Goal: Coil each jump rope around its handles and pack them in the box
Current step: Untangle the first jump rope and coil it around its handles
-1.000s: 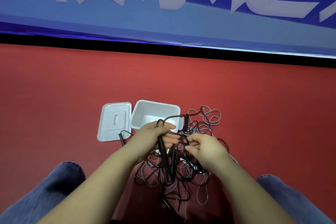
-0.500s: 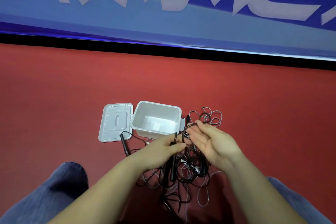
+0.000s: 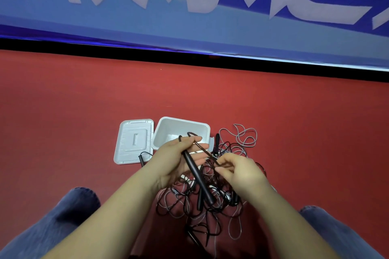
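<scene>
My left hand grips two long black jump-rope handles that slant down to the right over the tangle. A thin dark cord loops over my left forefinger and runs to my right hand, which pinches it. Under both hands a tangled heap of black and grey ropes lies on the red floor. The open white box stands just beyond my left hand, its inside partly hidden by my fingers.
The white lid lies flat to the left of the box, a black handle by its near edge. Another handle stands right of the box beside grey loops. My jeans-clad knees flank the heap. A blue banner closes the far side.
My left hand has risen toward the box with the handles. My right hand came down from beside the box and now pinches the cord, drawing it taut from my left forefinger.
</scene>
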`<act>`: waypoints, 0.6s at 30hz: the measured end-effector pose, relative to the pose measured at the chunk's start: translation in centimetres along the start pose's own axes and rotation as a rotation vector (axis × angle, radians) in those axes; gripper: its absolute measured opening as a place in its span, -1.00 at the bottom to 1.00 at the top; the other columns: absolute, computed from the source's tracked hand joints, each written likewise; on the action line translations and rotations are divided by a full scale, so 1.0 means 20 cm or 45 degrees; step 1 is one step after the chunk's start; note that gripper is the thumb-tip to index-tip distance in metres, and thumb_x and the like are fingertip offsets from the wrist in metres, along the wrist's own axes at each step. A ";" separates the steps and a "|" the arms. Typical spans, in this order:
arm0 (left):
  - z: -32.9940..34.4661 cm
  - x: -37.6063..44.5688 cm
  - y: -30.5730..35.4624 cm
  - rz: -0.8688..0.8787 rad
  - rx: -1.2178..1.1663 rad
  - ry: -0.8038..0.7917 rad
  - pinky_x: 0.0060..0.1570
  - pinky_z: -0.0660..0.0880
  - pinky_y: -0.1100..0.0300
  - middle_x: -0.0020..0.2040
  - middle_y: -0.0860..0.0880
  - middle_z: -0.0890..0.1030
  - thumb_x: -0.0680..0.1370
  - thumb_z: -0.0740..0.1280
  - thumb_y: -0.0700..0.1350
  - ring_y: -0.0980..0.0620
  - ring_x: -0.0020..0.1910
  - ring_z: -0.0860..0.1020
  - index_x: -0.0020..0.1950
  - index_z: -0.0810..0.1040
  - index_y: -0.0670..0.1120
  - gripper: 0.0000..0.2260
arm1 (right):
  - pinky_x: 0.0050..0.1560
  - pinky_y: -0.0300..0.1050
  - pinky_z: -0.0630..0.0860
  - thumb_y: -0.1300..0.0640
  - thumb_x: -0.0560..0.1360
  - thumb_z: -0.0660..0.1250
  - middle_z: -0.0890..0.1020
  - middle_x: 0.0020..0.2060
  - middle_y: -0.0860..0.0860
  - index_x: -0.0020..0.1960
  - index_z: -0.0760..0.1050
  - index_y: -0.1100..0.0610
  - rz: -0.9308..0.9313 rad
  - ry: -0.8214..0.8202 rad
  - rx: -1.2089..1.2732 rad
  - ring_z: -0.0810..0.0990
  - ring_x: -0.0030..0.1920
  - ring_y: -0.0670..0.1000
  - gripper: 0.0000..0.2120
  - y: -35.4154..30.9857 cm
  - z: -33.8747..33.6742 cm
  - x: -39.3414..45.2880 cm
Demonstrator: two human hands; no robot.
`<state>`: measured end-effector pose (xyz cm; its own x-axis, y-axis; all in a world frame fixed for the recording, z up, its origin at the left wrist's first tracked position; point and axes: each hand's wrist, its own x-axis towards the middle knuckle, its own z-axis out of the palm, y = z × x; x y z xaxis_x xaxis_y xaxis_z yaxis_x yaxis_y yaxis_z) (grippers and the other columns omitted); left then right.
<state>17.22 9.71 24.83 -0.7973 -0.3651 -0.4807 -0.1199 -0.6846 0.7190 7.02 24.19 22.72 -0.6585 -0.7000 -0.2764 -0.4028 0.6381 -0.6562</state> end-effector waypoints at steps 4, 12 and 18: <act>-0.01 0.00 -0.03 0.068 0.393 -0.117 0.16 0.52 0.17 0.11 -0.09 0.65 0.62 0.21 -0.17 0.01 0.08 0.62 0.24 0.51 -0.11 -0.78 | -0.29 -0.23 0.55 0.19 0.48 0.37 0.61 -0.33 0.01 -0.18 0.52 0.12 0.150 0.063 0.607 0.58 -0.37 -0.12 -0.92 -0.03 -0.03 0.01; -0.02 -0.01 -0.15 0.120 1.072 -0.167 0.05 0.49 0.24 -0.10 0.01 0.66 0.61 0.26 -0.15 0.15 -0.13 0.60 -0.03 0.56 -0.05 -0.90 | -0.28 -0.23 0.61 0.21 0.51 0.28 0.67 -0.29 0.11 0.00 0.50 0.25 0.311 -0.013 1.713 0.70 -0.23 -0.01 -0.88 -0.12 -0.13 -0.01; 0.01 -0.01 -0.06 0.024 0.364 0.058 -0.34 0.59 0.26 -0.26 -0.13 0.68 0.61 0.21 -0.25 0.02 -0.34 0.67 -0.04 0.55 -0.17 -0.86 | 0.05 -0.22 0.55 0.20 0.46 0.41 0.60 0.02 -0.01 0.24 0.49 0.05 0.122 -0.244 0.340 0.60 -0.03 -0.07 -0.64 -0.01 -0.02 -0.01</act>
<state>17.46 10.71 24.07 -0.7742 -0.4087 -0.4833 -0.2725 -0.4739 0.8374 6.93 24.39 23.17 -0.5439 -0.7045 -0.4560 -0.1474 0.6151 -0.7745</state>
